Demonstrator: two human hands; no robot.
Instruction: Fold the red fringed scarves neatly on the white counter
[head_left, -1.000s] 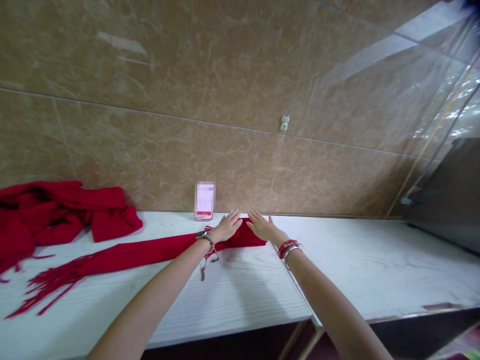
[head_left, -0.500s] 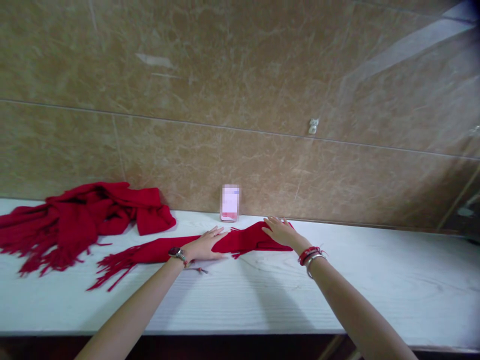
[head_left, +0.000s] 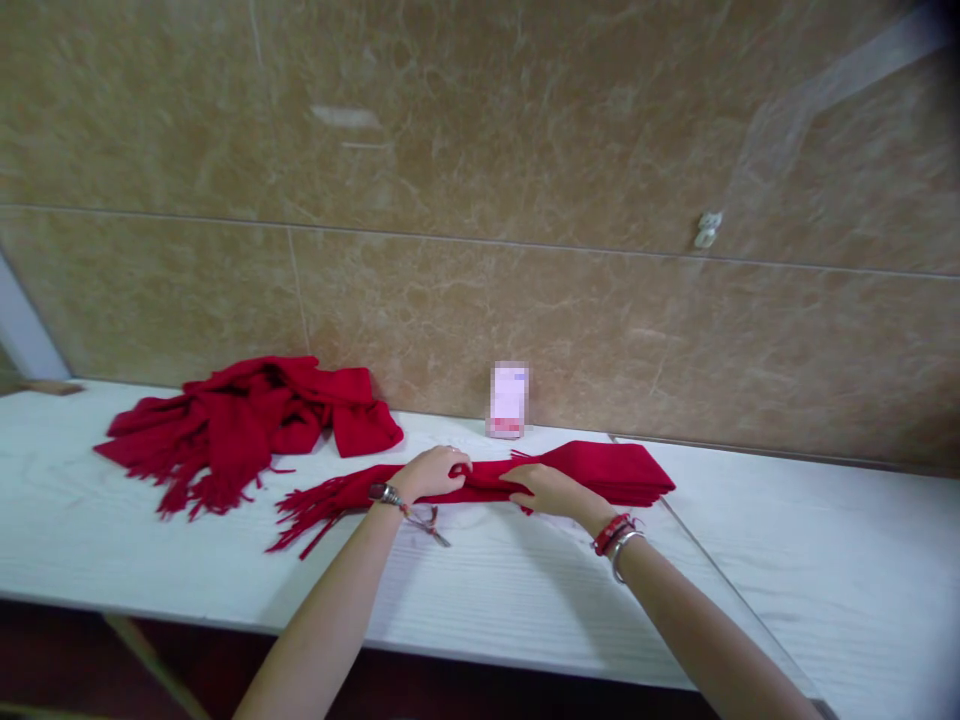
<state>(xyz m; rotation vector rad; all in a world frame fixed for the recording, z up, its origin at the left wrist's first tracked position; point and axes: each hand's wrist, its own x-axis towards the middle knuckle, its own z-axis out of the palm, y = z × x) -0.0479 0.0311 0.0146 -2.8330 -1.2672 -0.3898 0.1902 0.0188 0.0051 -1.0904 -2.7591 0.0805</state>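
A long red scarf [head_left: 615,470] lies folded lengthwise along the white table, its fringe spread at the left end and layered folds showing at the right end. Around the middle of the scarf, my left hand [head_left: 431,475] is closed with curled fingers on the cloth. Just to the right, my right hand [head_left: 559,490] grips the same scarf, thumb and fingers bent towards my left hand. A few fringe threads stick out behind and below my right hand. The fingertips are partly sunk in the fabric.
A second red fringed scarf [head_left: 247,420] lies in a loose heap at the back left. A phone-like upright object [head_left: 508,400], blurred out, leans on the tiled wall [head_left: 420,310]. The white table [head_left: 420,580] has a seam at right. A small white figure [head_left: 707,230] is on the wall.
My right hand has moved left off the scarf's right end, and both hands have gone from lying flat to gripping the middle. The view has shifted left.
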